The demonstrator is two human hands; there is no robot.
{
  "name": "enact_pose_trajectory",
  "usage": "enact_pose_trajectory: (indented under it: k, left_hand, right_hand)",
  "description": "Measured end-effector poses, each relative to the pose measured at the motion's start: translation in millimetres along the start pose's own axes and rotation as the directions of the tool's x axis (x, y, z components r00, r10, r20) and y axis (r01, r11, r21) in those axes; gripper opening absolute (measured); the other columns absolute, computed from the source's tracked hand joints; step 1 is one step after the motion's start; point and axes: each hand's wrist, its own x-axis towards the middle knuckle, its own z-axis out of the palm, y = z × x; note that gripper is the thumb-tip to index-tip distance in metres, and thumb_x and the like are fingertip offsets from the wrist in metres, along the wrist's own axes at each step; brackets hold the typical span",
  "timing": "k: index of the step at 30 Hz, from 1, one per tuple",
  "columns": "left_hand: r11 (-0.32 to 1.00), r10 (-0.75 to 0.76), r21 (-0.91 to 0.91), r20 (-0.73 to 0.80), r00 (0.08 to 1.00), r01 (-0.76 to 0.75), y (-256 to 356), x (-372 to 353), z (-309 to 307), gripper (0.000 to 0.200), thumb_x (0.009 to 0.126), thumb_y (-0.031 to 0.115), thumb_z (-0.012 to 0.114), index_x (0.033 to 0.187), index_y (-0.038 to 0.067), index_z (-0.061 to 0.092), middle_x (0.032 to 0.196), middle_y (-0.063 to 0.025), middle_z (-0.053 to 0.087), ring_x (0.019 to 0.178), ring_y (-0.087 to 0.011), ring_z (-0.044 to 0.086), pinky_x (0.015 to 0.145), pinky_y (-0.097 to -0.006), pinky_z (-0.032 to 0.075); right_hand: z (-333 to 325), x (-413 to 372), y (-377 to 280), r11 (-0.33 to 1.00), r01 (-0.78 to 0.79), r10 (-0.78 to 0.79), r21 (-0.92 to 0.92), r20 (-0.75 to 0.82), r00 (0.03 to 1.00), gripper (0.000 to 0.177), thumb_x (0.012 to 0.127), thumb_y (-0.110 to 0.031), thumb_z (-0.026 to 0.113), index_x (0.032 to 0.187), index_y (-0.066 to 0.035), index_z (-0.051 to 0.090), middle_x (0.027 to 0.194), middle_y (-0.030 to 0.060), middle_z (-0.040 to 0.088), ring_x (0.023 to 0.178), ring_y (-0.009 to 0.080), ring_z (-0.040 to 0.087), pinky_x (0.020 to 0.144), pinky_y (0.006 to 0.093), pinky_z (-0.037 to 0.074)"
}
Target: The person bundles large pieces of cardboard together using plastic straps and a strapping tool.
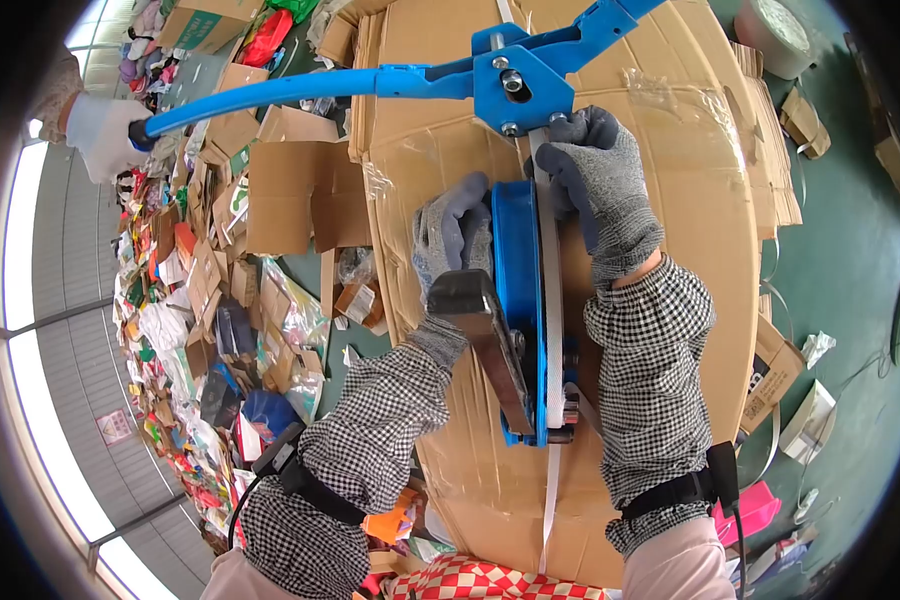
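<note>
A blue strapping tensioner (515, 250) with a black lever handle (480, 320) lies along the top of a cardboard bale (670, 200). My left hand (455, 228), in a grey glove, is curled against the tensioner's left side; its fingertips are partly hidden. A pale strap (553, 350) runs lengthwise through the tool. My gloved right hand (595, 175) is closed with thumb and fingers at the strap, just below the head of a blue strap sealer (522, 85). The sealer's long handles spread left and right across the bale's far end.
Another person's white-gloved hand (105, 135) is at the sealer's left handle end. Heaped cardboard and mixed waste (190, 310) fill the left side. A large white roll (773, 38), loose straps and boxes (770, 375) lie on the green floor at right.
</note>
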Motion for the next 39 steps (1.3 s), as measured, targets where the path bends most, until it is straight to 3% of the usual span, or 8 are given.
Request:
enact_pose_trajectory:
  k: [8, 11, 19, 28, 30, 32, 34, 39]
  left_hand:
    - [0.968, 0.242, 0.092, -0.088, 0.966, -0.234, 33.9, -11.7, 8.4, 0.026, 0.084, 0.008, 0.048, 0.11, 0.002, 0.053, 0.104, -0.0108, 0.053, 0.095, -0.0197, 0.054, 0.085, -0.031, 0.042]
    - [0.931, 0.325, 0.203, -0.084, 0.942, -0.303, 32.7, -3.3, 7.4, 0.016, 0.089, 0.015, 0.043, 0.092, 0.001, 0.05, 0.076, -0.0026, 0.047, 0.072, -0.0129, 0.048, 0.071, -0.0241, 0.039]
    - [0.712, 0.594, 0.529, -0.102, 0.798, -0.462, 49.6, -12.9, 6.3, 0.036, 0.073, 0.011, 0.06, 0.108, 0.007, 0.052, 0.104, -0.0089, 0.057, 0.094, -0.0274, 0.052, 0.084, -0.0405, 0.039]
    - [0.75, 0.492, 0.534, -0.057, 0.869, -0.39, 38.2, -12.4, -2.4, 0.041, 0.074, 0.015, 0.054, 0.115, 0.008, 0.048, 0.111, -0.0135, 0.05, 0.106, -0.0311, 0.044, 0.09, -0.0401, 0.035]
    - [0.796, 0.436, 0.487, -0.049, 0.898, -0.36, 38.4, -9.1, -3.1, 0.042, 0.075, 0.014, 0.053, 0.116, 0.007, 0.047, 0.113, -0.0148, 0.048, 0.109, -0.0322, 0.041, 0.093, -0.0406, 0.034]
    - [0.929, 0.364, 0.114, -0.097, 0.926, -0.353, 17.9, -6.7, 1.1, 0.043, 0.077, 0.014, 0.05, 0.119, 0.006, 0.044, 0.114, -0.0165, 0.047, 0.11, -0.035, 0.04, 0.096, -0.0426, 0.032]
    - [0.943, 0.33, 0.084, -0.096, 0.939, -0.322, 16.2, -5.2, 1.7, 0.043, 0.078, 0.014, 0.05, 0.12, 0.006, 0.043, 0.116, -0.0172, 0.046, 0.111, -0.0356, 0.04, 0.097, -0.0434, 0.031]
    - [0.931, 0.33, 0.205, -0.111, 0.938, -0.303, -17.9, 11.6, 5.9, 0.048, 0.077, 0.011, 0.05, 0.124, 0.004, 0.039, 0.12, -0.0189, 0.043, 0.111, -0.037, 0.039, 0.098, -0.043, 0.031]
  right_hand:
    - [-2.4, 3.7, 4.1, 0.999, 0.034, -0.034, -0.02, 0.006, 0.999, 0.017, 0.07, -0.003, 0.061, 0.082, -0.002, 0.048, 0.059, 0.0029, 0.049, 0.042, 0.0091, 0.048, 0.036, 0.0233, 0.038]
    - [-3.7, 10.1, 9.4, 0.997, 0.056, -0.055, -0.044, 0.016, 0.998, 0.017, 0.07, -0.003, 0.061, 0.082, -0.003, 0.048, 0.059, 0.0028, 0.049, 0.042, 0.0089, 0.047, 0.036, 0.0233, 0.038]
    - [2.8, 3.9, 7.5, 0.998, 0.055, -0.058, 0.036, 0.077, 0.995, 0.016, 0.07, -0.003, 0.06, 0.081, -0.004, 0.048, 0.059, 0.0032, 0.05, 0.042, 0.0085, 0.045, 0.037, 0.023, 0.037]
    - [-2.7, -12.4, 7.6, 0.981, 0.139, -0.126, -0.132, 0.098, 0.987, 0.013, 0.073, -0.002, 0.059, 0.082, -0.003, 0.05, 0.063, 0.005, 0.054, 0.046, 0.0136, 0.05, 0.042, 0.0257, 0.043]
    - [-15.4, -63.3, 6.0, 0.967, 0.254, -0.25, 0.006, -0.152, 0.956, 0.015, 0.077, -0.002, 0.058, 0.09, -0.002, 0.05, 0.076, 0.0064, 0.056, 0.056, 0.0148, 0.055, 0.051, 0.026, 0.047]
    - [-37.4, -120.1, 22.7, 0.855, 0.454, -0.513, -0.252, -0.276, 0.813, 0.029, 0.079, -0.003, 0.055, 0.107, 0.002, 0.049, 0.091, 0.0105, 0.057, 0.073, 0.0158, 0.059, 0.062, 0.0255, 0.046]
    - [-73.6, -169.0, 59.1, 0.448, 0.51, -0.793, -0.735, -0.063, 0.606, 0.043, 0.08, -0.005, 0.057, 0.12, 0.002, 0.044, 0.121, 0.0188, 0.049, 0.111, 0.0297, 0.047, 0.094, 0.0397, 0.033]
    - [-96.3, -256.8, 107.2, -0.025, 0.007, -0.45, -1.0, 0.017, 0.893, 0.065, 0.08, -0.029, 0.053, 0.135, -0.004, 0.03, 0.141, 0.0202, 0.024, 0.131, 0.0365, 0.019, 0.107, 0.0527, 0.007]
